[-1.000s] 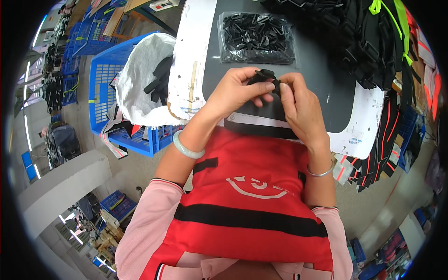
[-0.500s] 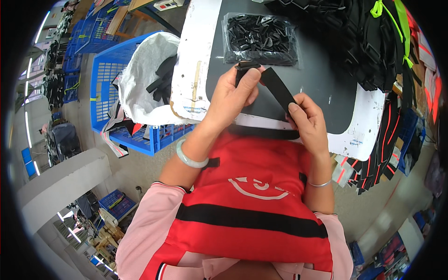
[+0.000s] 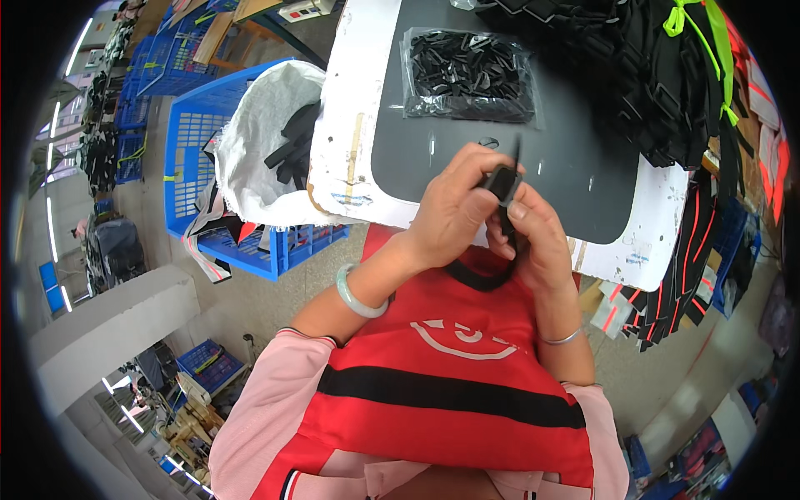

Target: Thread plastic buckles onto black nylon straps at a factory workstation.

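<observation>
left hand [image 3: 450, 208] pinches a black buckle [image 3: 502, 181] between its fingers; right hand [image 3: 542, 237], at four o'clock, fingers pinching black strap [image 3: 479, 280]; clear bag [image 3: 471, 107] lies at twelve o'clock.

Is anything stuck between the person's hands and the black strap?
No, nothing I can see. The left hand pinches a small black piece and the right hand holds the black strap directly. The clear bag lies beyond the hands, out of the way.
</observation>
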A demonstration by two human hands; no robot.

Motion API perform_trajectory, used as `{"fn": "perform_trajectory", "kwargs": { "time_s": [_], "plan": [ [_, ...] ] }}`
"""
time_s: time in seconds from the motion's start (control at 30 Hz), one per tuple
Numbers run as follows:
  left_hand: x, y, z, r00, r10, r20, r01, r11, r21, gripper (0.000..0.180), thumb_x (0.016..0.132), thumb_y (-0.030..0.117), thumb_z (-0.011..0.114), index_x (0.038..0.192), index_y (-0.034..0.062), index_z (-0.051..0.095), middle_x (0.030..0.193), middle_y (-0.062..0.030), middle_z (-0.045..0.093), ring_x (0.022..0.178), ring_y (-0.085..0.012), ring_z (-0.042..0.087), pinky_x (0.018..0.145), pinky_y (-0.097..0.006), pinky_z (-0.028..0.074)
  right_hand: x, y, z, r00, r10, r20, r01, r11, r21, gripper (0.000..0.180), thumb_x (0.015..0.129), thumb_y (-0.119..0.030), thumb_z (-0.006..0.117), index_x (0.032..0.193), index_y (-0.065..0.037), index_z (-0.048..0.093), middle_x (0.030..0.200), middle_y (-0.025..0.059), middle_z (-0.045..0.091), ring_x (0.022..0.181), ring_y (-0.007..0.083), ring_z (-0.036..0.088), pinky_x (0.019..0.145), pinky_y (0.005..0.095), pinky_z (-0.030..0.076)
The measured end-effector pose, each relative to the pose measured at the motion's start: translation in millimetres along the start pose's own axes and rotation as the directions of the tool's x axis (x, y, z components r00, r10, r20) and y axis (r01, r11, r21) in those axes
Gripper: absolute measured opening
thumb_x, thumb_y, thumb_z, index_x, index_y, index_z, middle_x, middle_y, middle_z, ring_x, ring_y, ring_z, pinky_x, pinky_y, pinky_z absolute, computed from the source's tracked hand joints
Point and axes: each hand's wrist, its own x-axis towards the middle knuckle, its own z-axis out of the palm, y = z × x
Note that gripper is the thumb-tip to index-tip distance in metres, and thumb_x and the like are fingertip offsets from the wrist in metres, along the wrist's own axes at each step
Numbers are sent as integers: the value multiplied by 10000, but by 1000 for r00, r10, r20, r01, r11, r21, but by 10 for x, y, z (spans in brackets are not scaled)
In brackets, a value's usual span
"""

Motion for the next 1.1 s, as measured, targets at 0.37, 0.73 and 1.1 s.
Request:
{"fn": "perform_trajectory", "kwargs": {
  "time_s": [0.37, 0.73, 1.1],
  "plan": [
    [66, 94, -221, 934, 191, 301, -305, 866, 396, 384, 705, 229, 763, 1020, 49, 635, 795, -77, 572, 701, -239, 576, 593, -312, 464, -41, -274, -188, 989, -142, 38, 144, 895, -422, 182, 916, -106, 556, 1057, 1, 599, 857, -6, 566, 750, 64, 518, 655, 187, 415],
    [22, 52, -364, 973, -36, 227, -23, 968, 251, 318, 709, 126, 754, 987, 15, 645, 864, -88, 616, 731, -214, 598, 635, -286, 478, -651, -1090, -762, 774, -632, 17, 619, 763, 188, 163, 938, -223, 494, 817, -125, 446, 648, -27, 380, 647, 131, 371, 854, 368, 361],
    [80, 169, -267, 959, -49, 279, -68, 917, 393, 344, 650, 34, 732, 983, 6, 651, 868, -102, 663, 785, -201, 643, 677, -273, 499, -179, -393, -103, 927, -336, -166, 55, 560, -827, 209, 855, -114, 604, 703, -2, 514, 587, -46, 433, 550, 35, 358, 475, 211, 283]
  ]
}}
